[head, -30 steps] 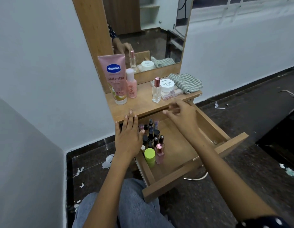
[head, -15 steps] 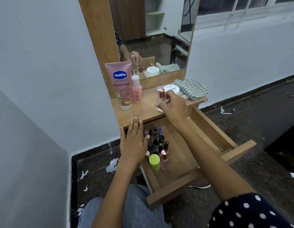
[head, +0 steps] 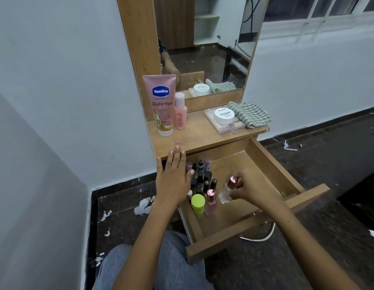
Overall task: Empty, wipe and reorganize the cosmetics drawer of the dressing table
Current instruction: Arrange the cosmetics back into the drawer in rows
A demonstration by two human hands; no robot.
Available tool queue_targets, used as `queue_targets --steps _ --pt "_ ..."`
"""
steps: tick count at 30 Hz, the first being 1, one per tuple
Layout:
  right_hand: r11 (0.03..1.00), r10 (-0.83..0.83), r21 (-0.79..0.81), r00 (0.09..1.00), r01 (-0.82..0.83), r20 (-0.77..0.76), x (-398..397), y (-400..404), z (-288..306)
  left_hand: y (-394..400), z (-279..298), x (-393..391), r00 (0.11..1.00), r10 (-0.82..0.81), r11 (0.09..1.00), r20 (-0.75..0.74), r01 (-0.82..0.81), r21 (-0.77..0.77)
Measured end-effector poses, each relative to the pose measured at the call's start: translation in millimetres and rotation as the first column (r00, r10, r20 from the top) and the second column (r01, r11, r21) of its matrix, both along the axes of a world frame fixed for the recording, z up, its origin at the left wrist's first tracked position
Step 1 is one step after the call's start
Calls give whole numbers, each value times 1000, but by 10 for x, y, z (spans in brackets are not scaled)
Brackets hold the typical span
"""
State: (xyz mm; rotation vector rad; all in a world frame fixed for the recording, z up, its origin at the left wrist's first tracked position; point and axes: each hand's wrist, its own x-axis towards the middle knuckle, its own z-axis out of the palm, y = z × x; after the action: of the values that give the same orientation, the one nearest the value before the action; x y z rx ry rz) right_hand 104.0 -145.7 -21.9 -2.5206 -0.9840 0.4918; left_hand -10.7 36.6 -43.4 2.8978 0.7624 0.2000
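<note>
- While its fingers curl round a clear perfume bottle (head: 226, 191) with a rose-gold cap, the right hand (head: 245, 188) holds that bottle tilted, low inside the open drawer (head: 265, 164).
- Just to the left of this hand stands a cluster of nail polish bottles (head: 202, 176), packed along the drawer's left side; nearest are a pink bottle with a rose-gold cap (head: 210, 198) and a container with a lime-green lid (head: 198, 203).
- Beyond that cluster the left hand (head: 173, 178) lies flat with straight fingers, holding nothing, its fingertips (head: 177, 148) touching the front edge of the desk (head: 202, 132) and its palm over the drawer's left rim.
- Farther from the hands, on the desk's left, a pink Vaseline tube (head: 163, 105) stands upright with a small pink bottle (head: 180, 111) just beside it.
- On the desk's right, a white nail polish remover jar (head: 224, 115) sits on a flat pink palette (head: 223, 127), touching a folded checked cloth (head: 250, 115).
- Behind them rises the mirror (head: 202, 49).
</note>
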Motion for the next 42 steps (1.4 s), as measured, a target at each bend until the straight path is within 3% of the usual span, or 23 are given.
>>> queue_targets --steps 7,18,21,24,27,29,37,42 --pt "992 118 -43 993 -116 28 -117 112 -203 2 19 -1 1000 0 1000 -10 0 -10" --pt "983 170 -80 985 -167 30 -88 34 -166 -5 -6 -3 1000 4 1000 5 -4 -1" --pt "993 106 -57 994 -105 25 59 -35 40 -12 0 0 1000 6 1000 7 -6 -5" --pt "991 8 130 989 -28 147 261 69 244 -16 2 1 1000 7 1000 14 -8 14" --pt "933 -110 359 954 2 279 500 407 352 -18 8 3 1000 10 1000 13 -10 9" --pt "903 -167 430 929 10 329 663 676 351 -20 14 5 1000 10 1000 12 -10 0" --pt "954 -230 267 903 136 363 993 1232 205 -9 4 0 1000 6 1000 29 -6 -3" --pt "923 -297 355 860 148 415 856 1275 167 -14 6 -1 999 3 1000 46 -2 -9"
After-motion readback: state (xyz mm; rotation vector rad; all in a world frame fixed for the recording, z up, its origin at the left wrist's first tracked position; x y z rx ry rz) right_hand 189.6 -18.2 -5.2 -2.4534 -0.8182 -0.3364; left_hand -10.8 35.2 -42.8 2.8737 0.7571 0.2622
